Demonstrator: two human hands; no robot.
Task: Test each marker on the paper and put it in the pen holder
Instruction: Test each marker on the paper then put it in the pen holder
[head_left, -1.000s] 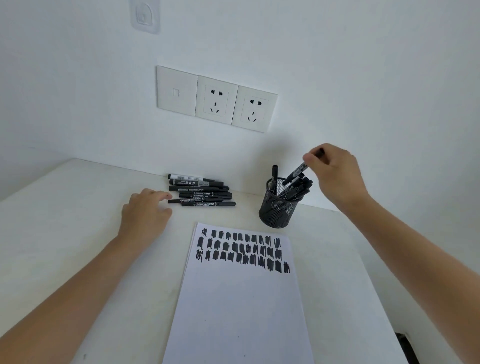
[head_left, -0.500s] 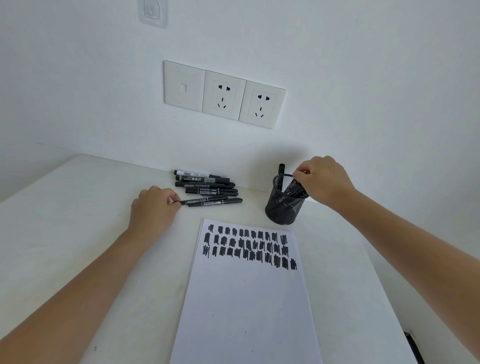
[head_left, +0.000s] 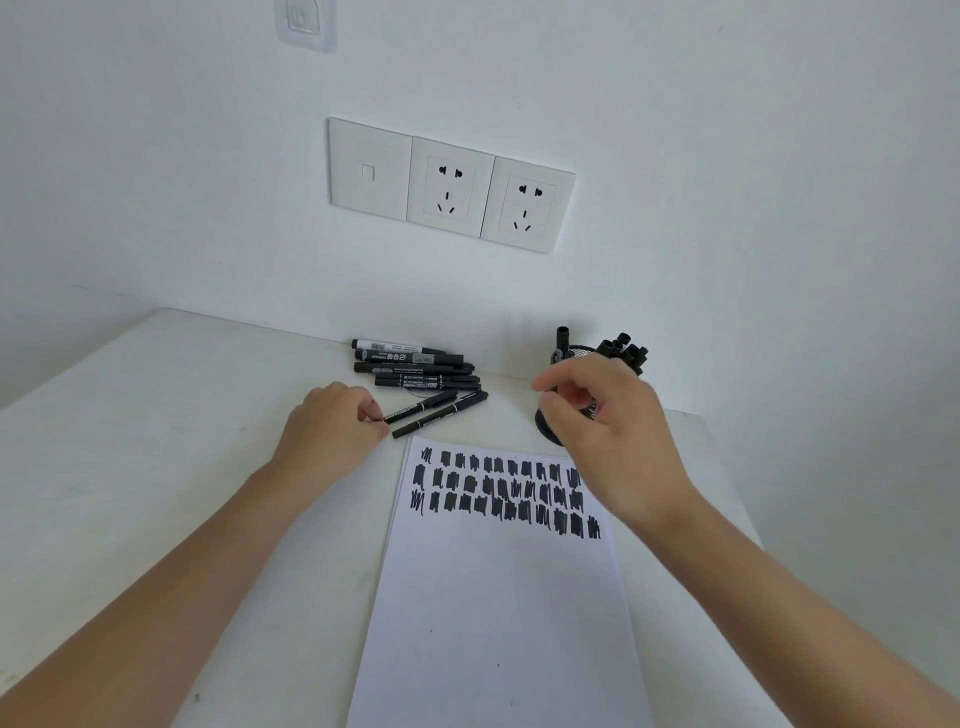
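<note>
Centre of frame, left of middle: your left hand (head_left: 332, 426) lies on the white desk (head_left: 156, 441), thumb and forefinger pinched on the near end of a slim black marker (head_left: 422, 406). The marker lies flat, its far end angled up and to the right. A second slim black marker (head_left: 441, 415) lies just beside it, parallel, below it in the frame, not touched by the hand.

Above these two: a row of black markers with white print (head_left: 415, 369), flat and side by side, close to the wall.

Centre right: your right hand (head_left: 608, 431) hangs over the top right corner of the white paper sheet (head_left: 498, 597), fingers loosely curled and slightly apart, holding nothing. It covers most of the black wire-mesh pen holder (head_left: 546, 428); only the holder's base and part of its rim show. Several black marker caps (head_left: 623, 351) stick up out of the holder, above the hand.

Top of the sheet: three rows of short black ink scribbles (head_left: 504, 493). The lower part is blank.

Upper centre, on the wall: a white panel of one switch and two sockets (head_left: 452, 187).
</note>
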